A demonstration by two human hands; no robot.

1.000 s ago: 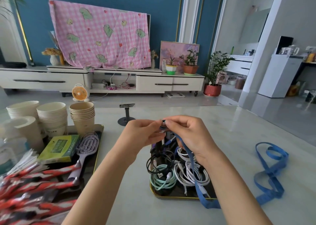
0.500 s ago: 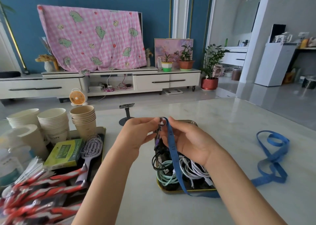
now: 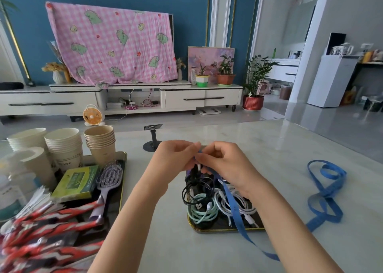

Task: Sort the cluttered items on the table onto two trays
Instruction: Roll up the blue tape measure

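A blue lanyard (image 3: 323,192) lies looped on the table at the right; its strap runs under my right forearm and up over the small gold-rimmed tray (image 3: 215,229). My left hand (image 3: 176,158) and my right hand (image 3: 221,163) meet above that tray and both pinch the lanyard's upper end. The tray holds coiled cables: black, mint green (image 3: 202,210) and white (image 3: 238,206). A larger dark tray (image 3: 122,181) on the left carries a purple hairbrush (image 3: 108,179), a green box (image 3: 75,182) and paper cups (image 3: 101,142).
Red-and-white striped packets (image 3: 41,231) pile at the front left beside a white bottle (image 3: 8,192). A black phone stand (image 3: 153,138) stands behind my hands. More cup stacks (image 3: 62,146) sit at the far left.
Both hands have stayed together above the cable tray, fingers now closed tighter over the lanyard's end so its clip is hidden. The view has shifted slightly.
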